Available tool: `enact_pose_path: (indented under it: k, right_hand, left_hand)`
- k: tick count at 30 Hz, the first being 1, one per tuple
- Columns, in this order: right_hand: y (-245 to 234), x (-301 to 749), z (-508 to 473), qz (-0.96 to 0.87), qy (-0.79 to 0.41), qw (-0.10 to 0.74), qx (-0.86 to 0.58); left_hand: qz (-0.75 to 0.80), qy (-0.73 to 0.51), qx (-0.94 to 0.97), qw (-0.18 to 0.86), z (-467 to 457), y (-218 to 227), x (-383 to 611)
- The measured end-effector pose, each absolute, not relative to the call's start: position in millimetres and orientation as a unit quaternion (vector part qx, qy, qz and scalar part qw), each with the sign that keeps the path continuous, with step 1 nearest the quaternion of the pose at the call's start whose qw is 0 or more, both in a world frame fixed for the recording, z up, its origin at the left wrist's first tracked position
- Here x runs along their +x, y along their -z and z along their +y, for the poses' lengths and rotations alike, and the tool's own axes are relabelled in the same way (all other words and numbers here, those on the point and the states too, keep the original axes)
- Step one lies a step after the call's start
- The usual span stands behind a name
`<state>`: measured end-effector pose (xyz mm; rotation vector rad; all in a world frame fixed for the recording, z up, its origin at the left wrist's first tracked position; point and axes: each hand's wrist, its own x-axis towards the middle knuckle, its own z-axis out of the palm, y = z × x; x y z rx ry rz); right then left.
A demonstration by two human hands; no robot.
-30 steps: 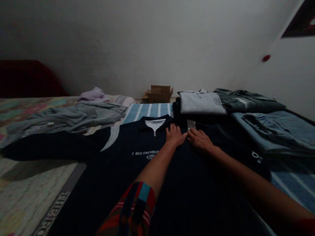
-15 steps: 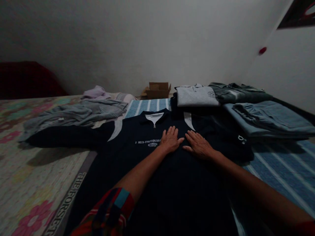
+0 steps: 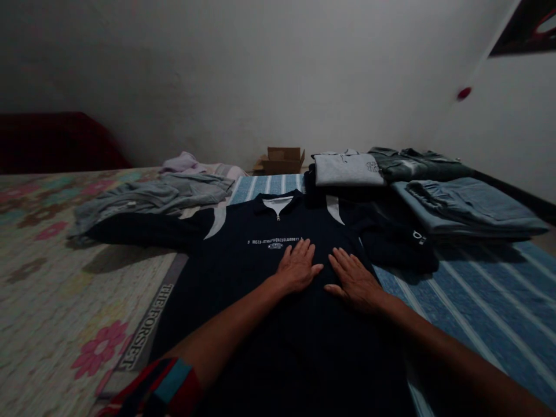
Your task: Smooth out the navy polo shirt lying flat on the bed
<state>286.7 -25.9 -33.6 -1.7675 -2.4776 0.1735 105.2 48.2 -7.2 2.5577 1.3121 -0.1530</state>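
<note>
A navy sweatshirt (image 3: 243, 260) with a short zip at the collar lies spread out, front up, its collar away from me. White curved panels mark both shoulders, and white lettering crosses the chest. My left hand (image 3: 299, 266) rests flat on the chest just below the lettering, fingers stretched out. Beside it, my right hand (image 3: 354, 279) lies flat on the same cloth with its thumb pointing inward. Neither hand grips the fabric. One sleeve reaches out to the left; the other lies to the right, close to the folded clothes. The lower hem fades into darkness.
Grey clothes (image 3: 143, 200) lie loosely heaped at the left on a floral bedcover (image 3: 47, 289). Folded blue jeans (image 3: 473, 205), a grey top (image 3: 347, 169) and a dark green garment (image 3: 421, 165) are stacked at back right on a blue striped sheet (image 3: 469, 295). A cardboard box (image 3: 284, 159) stands behind.
Both hands have slid down the sweatshirt toward me, staying flat, and more of the chest lettering shows. The view has shifted slightly to the left.
</note>
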Motion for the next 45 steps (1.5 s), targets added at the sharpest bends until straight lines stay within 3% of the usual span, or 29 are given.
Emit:
enact_pose_path:
  k: [45]
  right_hand:
    - [30, 279, -55, -0.819, -0.077, 0.021, -0.569]
  left_hand:
    - [0.408, 0.042, 0.905, 0.112, 30, 11, 76]
